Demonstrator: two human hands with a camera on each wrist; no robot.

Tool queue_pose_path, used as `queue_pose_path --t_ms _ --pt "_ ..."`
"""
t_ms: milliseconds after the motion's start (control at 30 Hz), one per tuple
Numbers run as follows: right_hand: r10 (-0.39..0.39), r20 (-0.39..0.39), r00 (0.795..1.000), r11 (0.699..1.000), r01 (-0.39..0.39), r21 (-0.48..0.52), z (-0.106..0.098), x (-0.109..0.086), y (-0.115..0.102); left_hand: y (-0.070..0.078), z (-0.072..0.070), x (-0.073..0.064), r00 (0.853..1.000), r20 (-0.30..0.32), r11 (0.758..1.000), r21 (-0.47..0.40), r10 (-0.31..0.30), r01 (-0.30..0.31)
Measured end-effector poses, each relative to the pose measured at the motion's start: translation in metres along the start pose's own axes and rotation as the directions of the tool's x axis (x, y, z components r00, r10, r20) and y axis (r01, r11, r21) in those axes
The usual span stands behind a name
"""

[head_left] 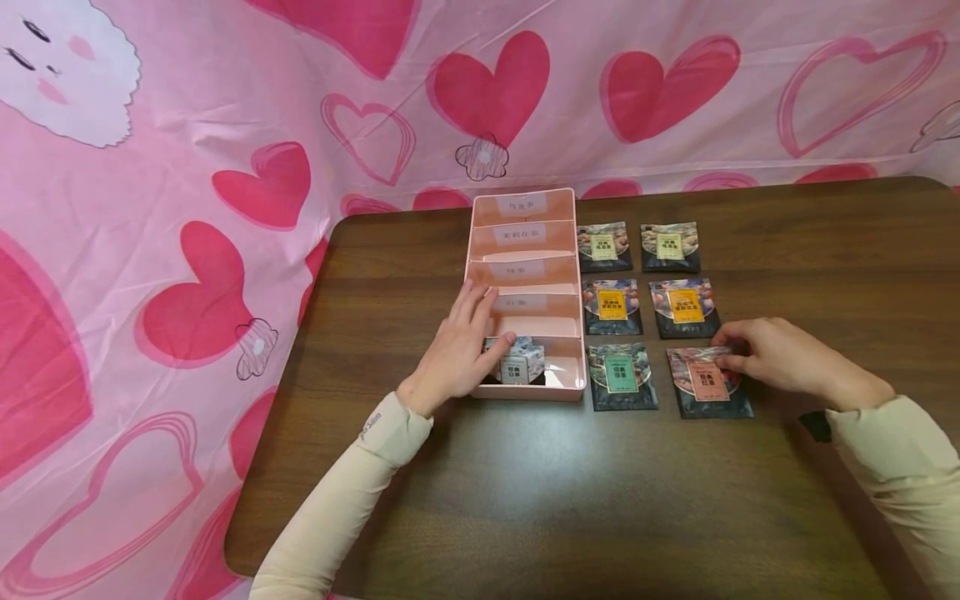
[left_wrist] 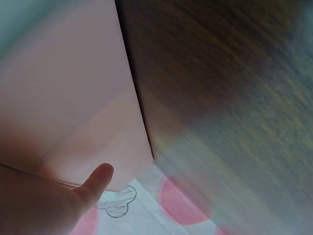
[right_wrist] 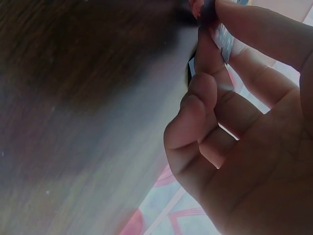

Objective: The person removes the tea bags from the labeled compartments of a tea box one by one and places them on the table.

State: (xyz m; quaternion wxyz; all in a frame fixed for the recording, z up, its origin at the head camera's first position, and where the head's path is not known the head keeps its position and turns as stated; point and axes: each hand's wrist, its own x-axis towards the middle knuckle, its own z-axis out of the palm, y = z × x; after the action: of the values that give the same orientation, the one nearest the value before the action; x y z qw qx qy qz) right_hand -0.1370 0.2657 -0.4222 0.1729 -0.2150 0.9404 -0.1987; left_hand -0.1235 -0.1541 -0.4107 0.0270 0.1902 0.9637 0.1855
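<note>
A pink divided box [head_left: 581,287] with paper labels on its dividers lies at the table's middle. Its nearest compartment holds a tea sachet [head_left: 522,367] with a pale label. My left hand [head_left: 459,346] rests on the box's left rim with fingers extended, its thumb reaching over that compartment. In the left wrist view, one digit of the left hand [left_wrist: 93,188] shows against the pink box wall [left_wrist: 98,112]. My right hand [head_left: 780,362] pinches the upper right edge of a red-labelled tea sachet [head_left: 705,385]. The right wrist view shows thumb and forefinger on this sachet [right_wrist: 222,39].
Right of the box lie a green-labelled sachet [head_left: 621,377], two yellow-labelled sachets [head_left: 611,307] [head_left: 685,307] and two pale-green-labelled sachets [head_left: 604,247] [head_left: 670,247]. Pink heart-patterned cloth [head_left: 562,158] hangs behind and left of the brown wooden table [head_left: 525,517].
</note>
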Motion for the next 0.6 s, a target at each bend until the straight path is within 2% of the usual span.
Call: queue_pose_path --t_ms 600 --pt "0.023 0.027 0.999 0.999 -0.022 -0.024 -0.0005 0.0035 -0.0003 -0.0003 -0.0004 0.0003 1.000 0.017 1.000 -0.021 -0.003 0.004"
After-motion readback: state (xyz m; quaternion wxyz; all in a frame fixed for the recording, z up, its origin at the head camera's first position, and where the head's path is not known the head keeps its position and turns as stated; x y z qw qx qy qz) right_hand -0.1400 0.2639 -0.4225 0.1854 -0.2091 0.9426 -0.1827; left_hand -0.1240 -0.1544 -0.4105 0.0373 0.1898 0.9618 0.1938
